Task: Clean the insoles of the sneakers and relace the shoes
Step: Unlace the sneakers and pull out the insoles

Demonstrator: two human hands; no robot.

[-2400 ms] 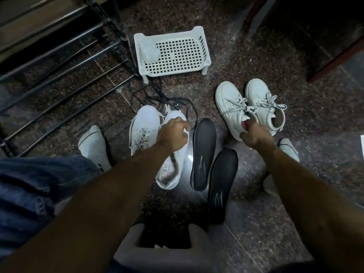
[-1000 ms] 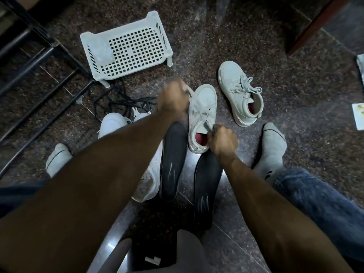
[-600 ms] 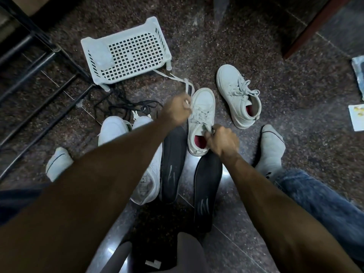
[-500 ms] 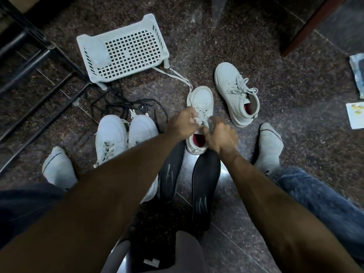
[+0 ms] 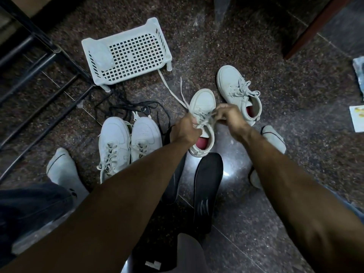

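A small white sneaker (image 5: 203, 103) with a red lining stands on the floor between my hands. My left hand (image 5: 186, 130) grips its lace at the left side of the eyelets. The lace's loose ends (image 5: 173, 91) trail away toward the basket. My right hand (image 5: 226, 115) pinches the lace over the tongue. Its laced partner (image 5: 236, 91) lies just to the right. A pair of larger white sneakers (image 5: 128, 142) sits to the left. Two black insoles (image 5: 206, 186) lie on the floor under my forearms, the left one partly hidden.
A white perforated plastic basket (image 5: 134, 54) stands at the back, with black laces (image 5: 128, 107) tangled on the floor before it. A black metal rack (image 5: 35, 62) fills the left. My socked feet (image 5: 63, 170) rest at either side. Papers (image 5: 357, 119) lie at the right edge.
My right hand dragged the small sneaker away from its partner toward me. My left hand left the big sneaker and pulled the small shoe's lace loose. Both hands now work at its eyelets.
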